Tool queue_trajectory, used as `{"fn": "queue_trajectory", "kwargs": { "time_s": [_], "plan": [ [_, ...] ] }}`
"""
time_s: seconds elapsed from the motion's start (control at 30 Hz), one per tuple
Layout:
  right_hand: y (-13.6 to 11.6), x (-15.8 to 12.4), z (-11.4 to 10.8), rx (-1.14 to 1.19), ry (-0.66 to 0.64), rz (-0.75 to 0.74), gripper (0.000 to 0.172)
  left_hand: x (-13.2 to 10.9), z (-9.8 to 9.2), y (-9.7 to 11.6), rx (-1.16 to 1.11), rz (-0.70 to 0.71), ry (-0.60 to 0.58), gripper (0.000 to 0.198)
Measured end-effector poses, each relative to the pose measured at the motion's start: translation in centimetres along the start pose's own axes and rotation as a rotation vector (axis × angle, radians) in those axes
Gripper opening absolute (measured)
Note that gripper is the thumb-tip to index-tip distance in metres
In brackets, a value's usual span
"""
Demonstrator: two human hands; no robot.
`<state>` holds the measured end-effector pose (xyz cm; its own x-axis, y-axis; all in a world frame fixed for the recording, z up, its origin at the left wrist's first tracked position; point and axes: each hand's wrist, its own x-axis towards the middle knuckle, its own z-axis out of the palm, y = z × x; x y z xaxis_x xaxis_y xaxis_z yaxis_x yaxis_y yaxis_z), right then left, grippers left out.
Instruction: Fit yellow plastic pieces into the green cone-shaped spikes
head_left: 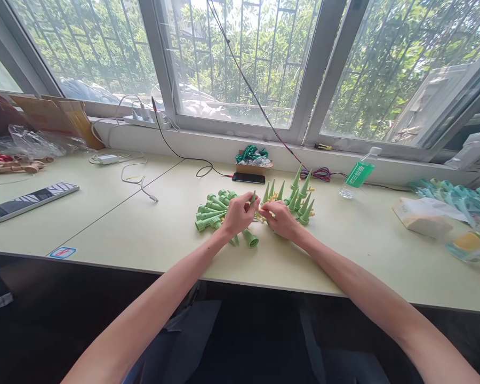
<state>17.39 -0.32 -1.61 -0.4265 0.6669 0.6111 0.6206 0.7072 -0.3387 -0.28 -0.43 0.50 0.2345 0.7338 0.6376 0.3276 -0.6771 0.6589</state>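
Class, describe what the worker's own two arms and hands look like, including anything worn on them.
The left arm and right arm are bare, with no sleeves in view. Neither the left hand nor the right hand wears a glove, and both wrists show no watch or bracelet.

Beyond the long pale table (344, 234) I see grey-framed windows (244, 64), daylight coming through, with a barred grille (210, 53) and green trees (352, 101) outside. A white ledge (208, 144) runs along the table's far edge; beneath the table, it's dark.
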Motion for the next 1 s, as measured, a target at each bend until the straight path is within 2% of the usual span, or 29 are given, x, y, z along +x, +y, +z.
{"fn": "queue_trajectory", "kwargs": {
  "time_s": [0.17, 0.33, 0.5, 0.87, 1.0],
  "plan": [
    [-0.13, 0.02, -0.03, -0.008, -0.022, 0.024, 0.031, 0.0, 0.07, -0.11, -0.006, -0.006, 0.014, 0.024],
    [-0.43, 0.02, -0.15, 0.068, 0.035, 0.035, 0.016, 0.04, 0.1, -0.17, -0.012, -0.015, 0.017, 0.023],
    [-0.25, 0.01, 0.0, 0.064, 0.066, 0.006, 0.014, 0.02, 0.04, -0.03, -0.013, -0.02, 0.018, 0.023],
    [0.04, 0.02, 0.07, 0.004, 0.011, -0.025, 0.03, -0.05, -0.06, 0.23, -0.021, -0.01, -0.011, 0.024],
    [-0.12, -0.02, 0.01, 0.006, 0.011, -0.004, 0.031, -0.04, 0.02, 0.16, -0.025, -0.021, -0.007, 0.024]
  ]
}}
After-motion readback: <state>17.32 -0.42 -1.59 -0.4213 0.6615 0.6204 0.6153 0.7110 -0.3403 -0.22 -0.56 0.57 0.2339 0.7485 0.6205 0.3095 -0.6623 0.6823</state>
